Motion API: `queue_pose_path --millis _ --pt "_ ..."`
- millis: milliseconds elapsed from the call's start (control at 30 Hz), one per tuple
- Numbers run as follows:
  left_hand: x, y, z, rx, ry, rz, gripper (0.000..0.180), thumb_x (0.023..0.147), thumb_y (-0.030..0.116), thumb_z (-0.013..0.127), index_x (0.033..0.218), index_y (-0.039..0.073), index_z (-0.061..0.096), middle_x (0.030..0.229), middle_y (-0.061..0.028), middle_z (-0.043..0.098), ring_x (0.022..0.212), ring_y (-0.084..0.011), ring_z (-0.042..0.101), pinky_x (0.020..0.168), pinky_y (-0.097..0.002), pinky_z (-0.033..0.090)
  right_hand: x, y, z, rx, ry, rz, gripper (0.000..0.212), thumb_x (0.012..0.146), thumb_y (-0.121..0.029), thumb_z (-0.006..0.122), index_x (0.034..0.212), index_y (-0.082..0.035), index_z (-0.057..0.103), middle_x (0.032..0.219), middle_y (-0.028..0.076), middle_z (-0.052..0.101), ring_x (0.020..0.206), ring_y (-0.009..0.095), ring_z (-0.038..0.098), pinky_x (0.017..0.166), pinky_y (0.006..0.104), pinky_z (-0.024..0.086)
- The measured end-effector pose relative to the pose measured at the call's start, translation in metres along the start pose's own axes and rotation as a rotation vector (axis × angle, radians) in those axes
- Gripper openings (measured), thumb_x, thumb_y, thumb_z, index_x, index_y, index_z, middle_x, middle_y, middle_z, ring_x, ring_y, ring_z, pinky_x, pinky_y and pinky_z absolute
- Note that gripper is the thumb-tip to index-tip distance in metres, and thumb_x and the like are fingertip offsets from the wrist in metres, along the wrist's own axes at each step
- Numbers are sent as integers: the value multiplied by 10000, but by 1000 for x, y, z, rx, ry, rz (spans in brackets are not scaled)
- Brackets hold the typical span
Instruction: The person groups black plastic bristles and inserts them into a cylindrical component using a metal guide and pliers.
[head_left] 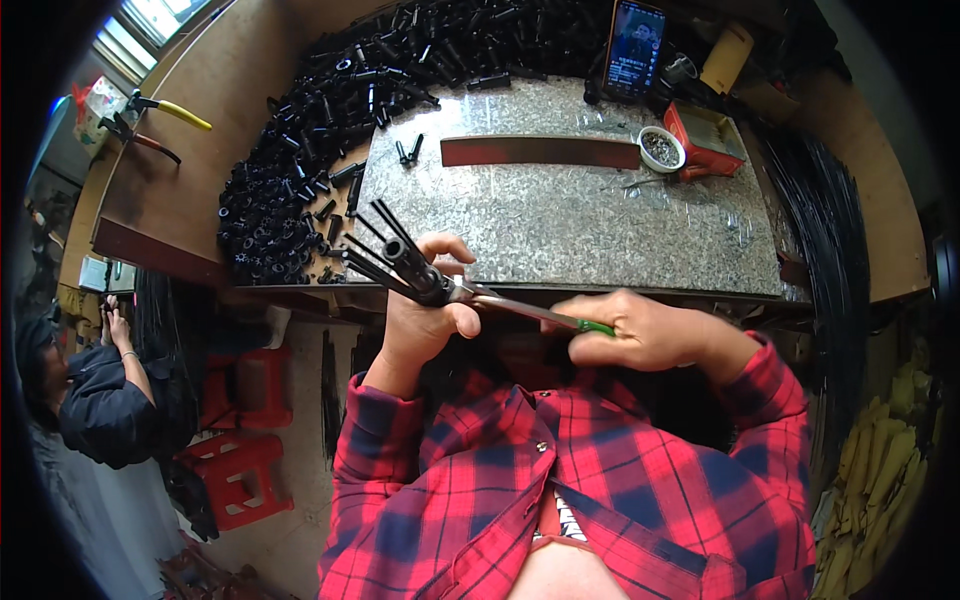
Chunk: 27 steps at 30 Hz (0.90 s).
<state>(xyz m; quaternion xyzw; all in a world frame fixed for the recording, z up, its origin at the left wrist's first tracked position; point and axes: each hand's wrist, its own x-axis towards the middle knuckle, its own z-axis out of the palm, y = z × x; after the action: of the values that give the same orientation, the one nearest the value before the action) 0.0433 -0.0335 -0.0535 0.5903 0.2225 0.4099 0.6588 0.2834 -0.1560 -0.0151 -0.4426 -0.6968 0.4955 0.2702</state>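
While its thin black ribs fan out up and to the left, the black tube assembly (400, 258) sits clamped in the left hand (425, 300), whose fingers are closed around its lower end just in front of the bench edge. Into that same end runs the slim metal shaft of a screwdriver (520, 308), lying almost level between the two hands; its green handle is wrapped in the closed right hand (640, 330), with only a small green tip showing past the fingers. Both forearms wear red and dark plaid sleeves (480, 480) that come up from below the hands. Just beyond the hands lies a patterned metal sheet (570, 225) covering the bench top, and on it, farther out from the right hand, rests a long dark red bar (540, 152). Past the left hand and curving around the sheet's far side is a large heap of short black tubes (300, 160). Out beyond the right hand stand a small white bowl of tiny metal parts (660, 148), a red box (708, 135) touching it, and an upright phone (634, 48). Well left of the left hand, yellow-handled pliers (170, 110) lie on the wooden top, and another person (95, 385) sits lower down by red stools (240, 460).
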Motion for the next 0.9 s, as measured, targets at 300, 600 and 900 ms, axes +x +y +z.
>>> queue_pose_path --millis 300,600,900 --pt "-2 6 15 124 -6 28 860 439 540 840 1046 45 487 748 36 527 651 -51 527 543 -173 383 7 -25 -23 -298 57 -150 295 925 -271 552 1072 -15 542 845 177 630 812 403 609 713 450 468" --pt "-3 3 15 70 63 92 752 501 269 932 1059 57 475 685 47 527 647 -44 518 550 -191 385 8 -12 3 -473 145 123 277 883 -278 626 881 -27 511 740 198 588 708 396 591 574 450 443" --pt "4 7 0 -67 -193 -77 811 448 359 922 1026 62 437 683 82 405 587 5 393 499 -159 274 -8 -26 -12 -966 334 -42 345 786 -279 677 943 -24 507 767 127 540 708 315 596 596 401 482"
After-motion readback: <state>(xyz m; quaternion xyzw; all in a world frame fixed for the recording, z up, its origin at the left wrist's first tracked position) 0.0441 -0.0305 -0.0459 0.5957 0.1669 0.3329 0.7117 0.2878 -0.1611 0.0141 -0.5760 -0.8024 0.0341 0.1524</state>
